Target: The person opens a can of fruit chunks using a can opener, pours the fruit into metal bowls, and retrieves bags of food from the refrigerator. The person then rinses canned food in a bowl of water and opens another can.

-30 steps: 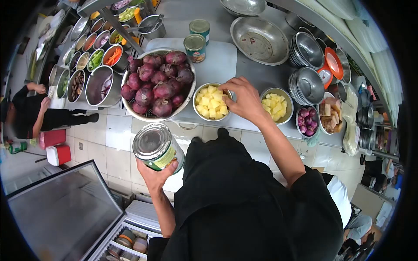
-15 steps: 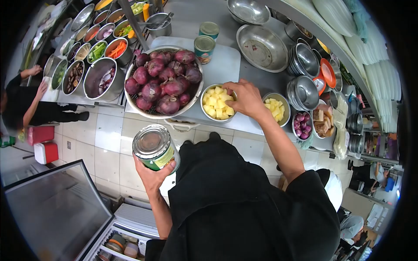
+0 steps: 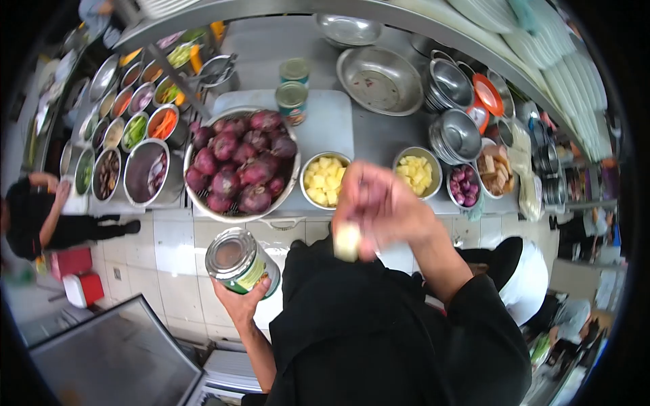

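My left hand [image 3: 238, 301] is wrapped round a large tin can [image 3: 245, 260] with a green and yellow label, held tilted in front of the counter. Raised toward me, my right hand [image 3: 382, 206] pinches a pale yellow chunk [image 3: 347, 242]; motion blurs both. Beyond it, on the counter edge, stands a metal bowl of yellow chunks [image 3: 325, 179], partly covered by my fingers. A second bowl of yellow chunks [image 3: 416, 174] sits to its right. On the left a large colander [image 3: 295, 179] is heaped with red onions [image 3: 244, 159].
Two smaller cans [image 3: 292, 101] stand by a white cutting board [image 3: 332, 125]. A wide metal basin [image 3: 380, 81] and stacked bowls [image 3: 459, 135] lie behind. An open glass-topped lid [image 3: 118, 358] rises at lower left. Another person [image 3: 40, 210] works at far left.
My right hand has lifted out of the bowl and come back toward me with a yellow chunk. My left hand still grips the can. The view has shifted slightly.
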{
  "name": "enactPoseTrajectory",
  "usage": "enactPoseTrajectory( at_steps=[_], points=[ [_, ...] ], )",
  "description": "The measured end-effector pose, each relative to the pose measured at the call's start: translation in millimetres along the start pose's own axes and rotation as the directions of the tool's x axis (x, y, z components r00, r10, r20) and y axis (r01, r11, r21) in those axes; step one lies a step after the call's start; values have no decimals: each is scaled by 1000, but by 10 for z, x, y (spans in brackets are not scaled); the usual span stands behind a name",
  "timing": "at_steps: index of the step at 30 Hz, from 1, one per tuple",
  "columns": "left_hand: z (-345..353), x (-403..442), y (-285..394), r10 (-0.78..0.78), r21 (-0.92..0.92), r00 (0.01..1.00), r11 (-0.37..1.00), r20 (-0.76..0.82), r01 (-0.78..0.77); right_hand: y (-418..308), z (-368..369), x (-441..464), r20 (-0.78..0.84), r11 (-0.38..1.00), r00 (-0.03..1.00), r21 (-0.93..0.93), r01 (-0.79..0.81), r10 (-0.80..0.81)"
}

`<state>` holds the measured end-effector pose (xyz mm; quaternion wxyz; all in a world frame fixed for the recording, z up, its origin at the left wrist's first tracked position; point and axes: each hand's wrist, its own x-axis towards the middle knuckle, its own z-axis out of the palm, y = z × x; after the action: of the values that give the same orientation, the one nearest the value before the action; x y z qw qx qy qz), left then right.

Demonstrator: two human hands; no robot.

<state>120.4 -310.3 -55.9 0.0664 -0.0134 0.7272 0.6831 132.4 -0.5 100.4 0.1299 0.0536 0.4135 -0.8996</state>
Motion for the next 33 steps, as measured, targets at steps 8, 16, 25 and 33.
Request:
enactPoseTrajectory(
  at_steps=[8, 16, 25, 33],
  points=[
    [71, 182, 31, -66, 32, 984, 998, 164, 61, -49, 658, -418, 593, 959, 763, 256, 125, -257],
    [62, 222, -75, 56, 79, 979, 994, 194, -72, 251, -827, -677, -523, 851, 732, -505, 146, -436],
    [36, 106, 6, -5, 78, 988, 997, 157, -7, 1436, -2379, -920, -990, 999, 134, -38, -6, -37],
    [-59, 92, -57, -4, 131, 984, 991, 176, -19, 1339, -2342, -622, -977, 985, -175, -142, 95, -124]
  ],
)
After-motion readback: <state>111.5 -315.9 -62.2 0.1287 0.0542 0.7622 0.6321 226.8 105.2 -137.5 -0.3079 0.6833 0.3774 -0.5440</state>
